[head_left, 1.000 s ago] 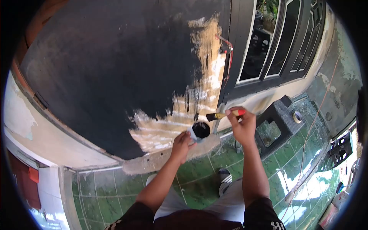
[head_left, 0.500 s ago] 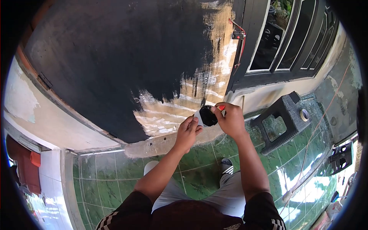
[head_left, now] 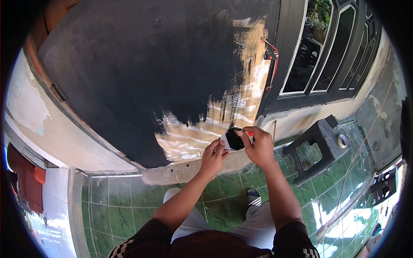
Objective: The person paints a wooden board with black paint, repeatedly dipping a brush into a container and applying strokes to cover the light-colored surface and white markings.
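My left hand (head_left: 211,160) is closed on the rim of a small white cup (head_left: 224,139), thumb on the near side. Black paint (head_left: 234,139) fills the cup's opening. My right hand (head_left: 260,146) pinches a paintbrush (head_left: 251,133) with a red handle over the cup's right side. The bristles are hard to make out against the dark paint. Behind both hands stands a door (head_left: 142,64), mostly coated black. Along its lower and right edges, bare tan wood with white streaks shows.
A dark plastic stool (head_left: 316,139) lies on its side at the right, with a tape roll (head_left: 342,141) on it. A latch with a red cord (head_left: 272,56) sits at the door's edge. Beside it is a black-framed window (head_left: 327,51). Green tiles (head_left: 223,210) cover the floor.
The view has tilted up slightly, so door and stool sit lower in the frame. Both hands keep their hold on cup and brush, with the brush hand still over the cup.
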Available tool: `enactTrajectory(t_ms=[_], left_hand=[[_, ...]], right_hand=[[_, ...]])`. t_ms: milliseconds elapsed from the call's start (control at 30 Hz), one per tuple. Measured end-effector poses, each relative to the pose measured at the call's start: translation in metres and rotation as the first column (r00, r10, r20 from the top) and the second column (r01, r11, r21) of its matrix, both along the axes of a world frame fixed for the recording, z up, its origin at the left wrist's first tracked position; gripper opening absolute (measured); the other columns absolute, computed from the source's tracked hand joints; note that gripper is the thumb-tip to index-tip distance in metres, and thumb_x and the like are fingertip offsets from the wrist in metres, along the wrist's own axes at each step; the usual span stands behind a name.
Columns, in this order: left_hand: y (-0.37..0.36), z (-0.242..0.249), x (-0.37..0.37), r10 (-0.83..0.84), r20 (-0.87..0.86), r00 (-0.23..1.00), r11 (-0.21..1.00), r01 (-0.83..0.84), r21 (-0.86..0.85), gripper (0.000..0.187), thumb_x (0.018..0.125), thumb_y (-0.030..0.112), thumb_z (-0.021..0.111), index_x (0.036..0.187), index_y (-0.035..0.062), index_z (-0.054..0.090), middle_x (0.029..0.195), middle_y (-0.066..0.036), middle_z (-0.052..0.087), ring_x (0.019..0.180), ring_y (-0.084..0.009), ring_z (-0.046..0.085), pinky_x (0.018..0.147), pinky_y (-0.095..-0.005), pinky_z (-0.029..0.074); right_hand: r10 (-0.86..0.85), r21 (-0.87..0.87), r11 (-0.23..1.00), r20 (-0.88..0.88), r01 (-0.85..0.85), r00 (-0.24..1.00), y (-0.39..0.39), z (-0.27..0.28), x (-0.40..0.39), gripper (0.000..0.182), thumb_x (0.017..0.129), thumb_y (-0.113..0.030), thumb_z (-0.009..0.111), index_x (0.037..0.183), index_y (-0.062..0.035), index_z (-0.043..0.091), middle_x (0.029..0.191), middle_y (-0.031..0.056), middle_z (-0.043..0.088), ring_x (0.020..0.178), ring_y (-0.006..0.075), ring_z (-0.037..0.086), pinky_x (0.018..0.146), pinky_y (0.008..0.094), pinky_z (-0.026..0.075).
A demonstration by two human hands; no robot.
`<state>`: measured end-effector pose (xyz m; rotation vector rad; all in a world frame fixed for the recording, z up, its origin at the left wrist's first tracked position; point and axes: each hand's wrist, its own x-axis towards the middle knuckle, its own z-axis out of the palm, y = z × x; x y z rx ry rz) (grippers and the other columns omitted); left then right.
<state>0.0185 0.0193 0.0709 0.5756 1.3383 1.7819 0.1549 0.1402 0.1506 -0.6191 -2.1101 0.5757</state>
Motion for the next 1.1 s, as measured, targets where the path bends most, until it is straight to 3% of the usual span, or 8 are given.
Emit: enactTrajectory(t_ms=[67,300,333,433,600,700,900,1100], left_hand=[[0.002,0.001,0.002,0.015,0.005,1.0,1.0,-0.015,0.009,0.029,0.112,0.03,0.056,0.119,0.0023,0.063,0.112,-0.006,0.067,0.099,-0.0166,0.068,0.099,-0.0363,0.058],[0.011,0.004,0.002,0.033,0.054,0.998,0.999,-0.034,0.027,0.031,0.111,0.033,0.058,0.113,0.0018,0.06,0.113,-0.009,0.066,0.104,-0.0211,0.07,0.1,-0.0379,0.059],[0.012,0.007,0.003,0.04,0.066,0.997,0.999,-0.041,0.015,0.03,0.111,0.032,0.058,0.115,0.0018,0.06,0.113,-0.009,0.065,0.106,-0.0228,0.07,0.101,-0.0386,0.059],[0.016,0.005,0.001,0.051,0.104,0.993,0.998,-0.055,0.041,0.03,0.11,0.031,0.059,0.115,0.0016,0.06,0.112,-0.008,0.063,0.105,-0.0235,0.07,0.101,-0.0385,0.059],[0.022,0.002,-0.002,0.057,0.088,0.994,0.998,-0.06,0.03,0.031,0.11,0.03,0.06,0.118,-0.0002,0.06,0.111,-0.008,0.063,0.105,-0.0242,0.071,0.1,-0.0384,0.06],[0.024,-0.002,0.0,0.054,0.1,0.994,0.998,-0.057,0.029,0.031,0.11,0.029,0.06,0.118,-0.0005,0.06,0.112,-0.009,0.064,0.105,-0.0251,0.072,0.1,-0.0386,0.061],[0.027,-0.008,-0.001,0.03,0.132,0.991,0.998,-0.037,0.053,0.031,0.11,0.028,0.06,0.119,-0.0008,0.06,0.112,-0.01,0.066,0.105,-0.026,0.072,0.099,-0.039,0.061],[0.024,0.0,-0.001,0.049,0.138,0.989,0.997,-0.056,0.047,0.031,0.11,0.028,0.059,0.12,-0.0017,0.06,0.113,-0.011,0.066,0.104,-0.0263,0.072,0.099,-0.0381,0.061]], right_hand=[[0.017,-0.044,0.999,0.07,-0.014,0.997,0.0,-0.005,0.005,0.02,0.096,-0.021,0.076,0.098,-0.001,0.075,0.087,0.018,0.075,0.071,0.036,0.073,0.064,0.0432,0.057],[-0.004,-0.059,0.998,-0.057,0.0,0.998,0.0,-0.011,0.01,0.018,0.094,-0.018,0.079,0.099,-0.0012,0.075,0.087,0.0166,0.075,0.066,0.0286,0.073,0.058,0.0368,0.055],[-0.027,-0.058,0.998,-0.097,0.022,0.995,-0.001,-0.011,0.011,0.016,0.091,-0.015,0.082,0.097,-0.0019,0.076,0.083,0.0126,0.076,0.058,0.0208,0.066,0.055,0.0323,0.05],[0.003,-0.033,0.999,-0.222,-0.011,0.975,0.003,-0.015,0.011,0.016,0.089,-0.012,0.084,0.098,-0.002,0.076,0.082,0.0121,0.076,0.057,0.0184,0.065,0.054,0.0308,0.049],[0.047,0.05,0.998,-0.231,-0.036,0.972,0.003,-0.012,0.012,0.017,0.088,-0.01,0.083,0.098,-0.002,0.072,0.088,0.0181,0.075,0.076,0.0336,0.075,0.063,0.0382,0.058],[-0.044,-0.051,0.998,-0.083,0.04,0.996,0.001,-0.012,0.013,0.015,0.089,-0.011,0.081,0.096,-0.0024,0.07,0.086,0.0177,0.074,0.072,0.0336,0.075,0.061,0.0384,0.057],[-0.086,-0.101,0.992,-0.121,0.074,0.989,-0.001,-0.015,0.013,0.014,0.091,-0.012,0.079,0.091,-0.0036,0.068,0.075,0.0142,0.072,0.058,0.0295,0.07,0.053,0.0367,0.053],[-0.078,-0.098,0.994,-0.306,0.051,0.949,0.003,-0.021,0.007,0.015,0.093,-0.014,0.079,0.094,-0.0008,0.073,0.072,0.0133,0.072,0.053,0.0176,0.065,0.052,0.0312,0.049]])
